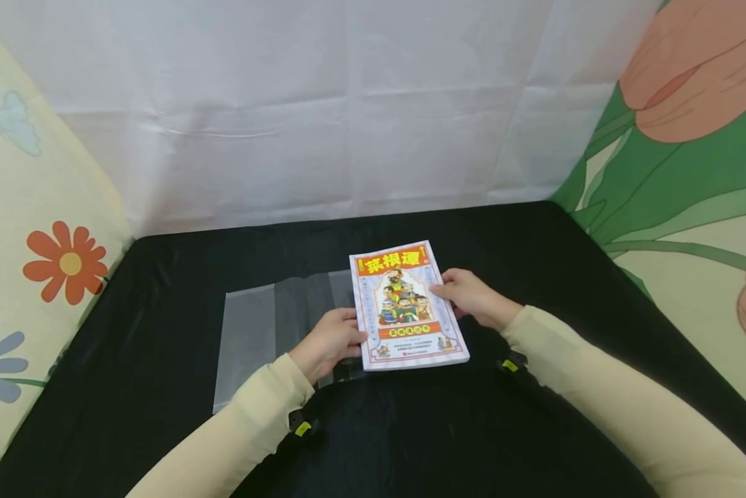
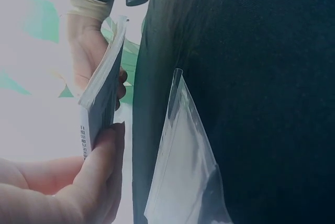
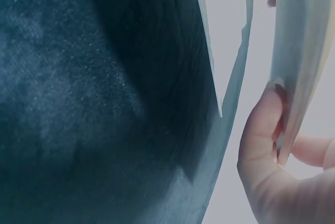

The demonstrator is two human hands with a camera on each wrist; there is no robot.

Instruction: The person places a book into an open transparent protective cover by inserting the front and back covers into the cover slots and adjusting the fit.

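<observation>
A paperback book (image 1: 404,304) with a red and yellow cartoon cover is held by its two long edges, a little above the black table (image 1: 547,249). My left hand (image 1: 330,344) grips its left edge, thumb on the cover. On the opposite edge my right hand (image 1: 472,297) grips it the same way. In the left wrist view the book (image 2: 102,96) shows edge-on, pinched by the left hand (image 2: 97,177), with the right hand (image 2: 89,51) beyond. The right wrist view shows the right hand (image 3: 267,150) pinching the book (image 3: 303,51). A clear plastic bag (image 1: 260,332) lies flat, partly under the book.
A white cloth backdrop (image 1: 323,111) closes the far side. A floral panel (image 1: 30,228) stands on the left and a tulip-print panel (image 1: 690,159) on the right. The bag (image 2: 183,166) has its mouth lifted off the black cloth; the same bag (image 3: 230,103) shows edge-on.
</observation>
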